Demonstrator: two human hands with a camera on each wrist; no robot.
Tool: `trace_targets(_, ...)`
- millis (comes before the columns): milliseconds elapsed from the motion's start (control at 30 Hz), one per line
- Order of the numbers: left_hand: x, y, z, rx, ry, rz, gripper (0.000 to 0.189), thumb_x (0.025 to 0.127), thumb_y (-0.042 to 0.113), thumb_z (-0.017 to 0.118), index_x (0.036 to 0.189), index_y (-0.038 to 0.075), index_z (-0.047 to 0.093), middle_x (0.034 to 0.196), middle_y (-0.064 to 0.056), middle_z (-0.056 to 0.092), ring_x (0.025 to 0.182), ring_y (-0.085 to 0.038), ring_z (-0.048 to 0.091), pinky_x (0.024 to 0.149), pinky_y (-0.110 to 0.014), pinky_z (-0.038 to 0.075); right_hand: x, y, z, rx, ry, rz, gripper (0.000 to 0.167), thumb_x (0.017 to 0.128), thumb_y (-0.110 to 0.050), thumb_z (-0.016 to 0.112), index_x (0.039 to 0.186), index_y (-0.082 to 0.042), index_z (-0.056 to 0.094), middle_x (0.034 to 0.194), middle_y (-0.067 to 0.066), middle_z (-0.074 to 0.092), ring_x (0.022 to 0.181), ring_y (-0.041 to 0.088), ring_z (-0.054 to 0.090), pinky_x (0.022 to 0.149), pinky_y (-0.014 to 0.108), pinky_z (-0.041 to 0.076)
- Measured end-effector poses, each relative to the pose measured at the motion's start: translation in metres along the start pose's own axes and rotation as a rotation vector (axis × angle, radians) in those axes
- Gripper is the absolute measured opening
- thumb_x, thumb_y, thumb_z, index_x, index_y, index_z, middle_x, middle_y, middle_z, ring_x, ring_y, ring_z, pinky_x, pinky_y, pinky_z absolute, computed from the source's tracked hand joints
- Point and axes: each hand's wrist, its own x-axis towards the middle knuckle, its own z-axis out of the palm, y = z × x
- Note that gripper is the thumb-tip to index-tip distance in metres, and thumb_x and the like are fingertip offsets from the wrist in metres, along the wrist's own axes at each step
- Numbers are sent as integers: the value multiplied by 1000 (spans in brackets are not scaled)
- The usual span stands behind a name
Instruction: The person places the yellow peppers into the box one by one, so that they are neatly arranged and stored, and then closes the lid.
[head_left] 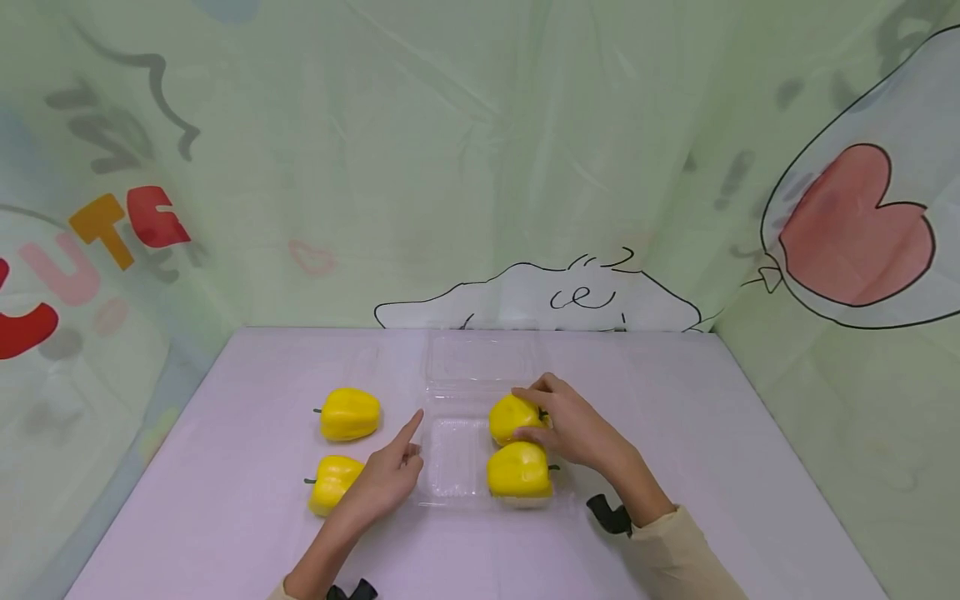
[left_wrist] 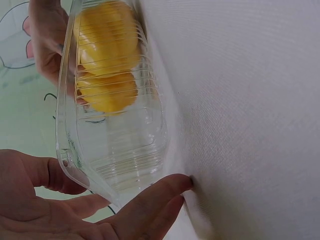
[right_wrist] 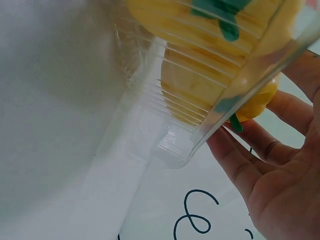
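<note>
A clear plastic clamshell container lies unfolded, its lid toward the back wall. My right hand grips a yellow bell pepper at the right side of the tray, thumb and fingers at opposite sides of it. Just in front sits a second yellow bell pepper, its green stem pointing right. My left hand is at the container's left edge, index finger stretched forward. In the left wrist view, its fingers lie along the container's corner, low by the table.
Two more yellow bell peppers, one farther back and one nearer, lie left of the container; my left forearm partly covers the nearer one. A pale cloth covers the table. Printed curtains enclose the back and sides.
</note>
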Motion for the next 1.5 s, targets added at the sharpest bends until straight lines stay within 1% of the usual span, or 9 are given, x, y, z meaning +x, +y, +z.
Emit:
trace_targets(267, 0, 0, 0, 3, -1, -5, 66, 105, 17, 47, 169, 23, 30, 145, -23, 64, 100, -24, 60, 87, -40, 53, -1, 2, 0, 14, -2, 5, 62, 92, -32, 83, 147, -10, 64, 126, 11, 61, 112, 25, 61, 101, 46, 58)
trace_targets(567, -1, 1, 0, -5, -6, 5, 66, 105, 16, 47, 169, 21, 30, 145, -24, 64, 93, -22, 58, 82, -35, 50, -3, 5, 0, 62, -14, 16, 63, 92, -29, 83, 149, -9, 62, 127, 12, 61, 109, 23, 60, 96, 42, 58)
trace_targets(767, -2, 2, -1, -11, -8, 8, 66, 105, 15, 47, 169, 20, 29, 147, -25, 63, 88, -21, 56, 79, -34, 48, -2, 5, 0, 67, -21, 29, 63, 92, -29, 83, 148, -9, 62, 127, 12, 61, 109, 24, 61, 95, 42, 58)
trace_targets(867, -2, 2, -1, -9, -9, 5, 66, 105, 16, 47, 169, 20, 30, 147, -25, 63, 88, -21, 56, 79, -34, 48, -1, 5, 0, 67, -20, 34, 63, 92, -29, 83, 148, -9, 62, 127, 12, 62, 108, 24, 61, 93, 40, 58)
trace_targets(967, -2, 2, -1, -5, -9, 2, 66, 105, 16, 47, 169, 20, 30, 147, -24, 63, 93, -22, 57, 82, -36, 49, -1, 6, 0, 63, -19, 35, 63, 92, -30, 83, 148, -10, 62, 127, 12, 62, 107, 23, 60, 92, 40, 57)
trace_targets(1100, -2, 2, -1, -1, -10, 0, 66, 105, 16, 47, 169, 21, 30, 147, -24, 63, 98, -23, 59, 84, -38, 51, 0, 6, 1, 47, -21, 31, 62, 93, -32, 82, 148, -10, 62, 128, 11, 63, 110, 23, 61, 96, 43, 59)
trace_targets(1300, -1, 2, -1, -5, -9, 10, 66, 105, 16, 47, 168, 21, 31, 146, -24, 64, 100, -24, 59, 85, -39, 52, 0, 4, 1, 15, -49, 41, 61, 95, -33, 79, 149, -10, 61, 132, 13, 62, 116, 26, 59, 104, 49, 57)
trace_targets(1500, 0, 0, -1, -11, -14, 5, 66, 106, 17, 48, 169, 22, 30, 147, -24, 63, 97, -23, 59, 83, -36, 51, 3, 6, 3, 4, -57, 34, 61, 96, -34, 78, 149, -10, 61, 131, 12, 62, 115, 25, 59, 104, 48, 57)
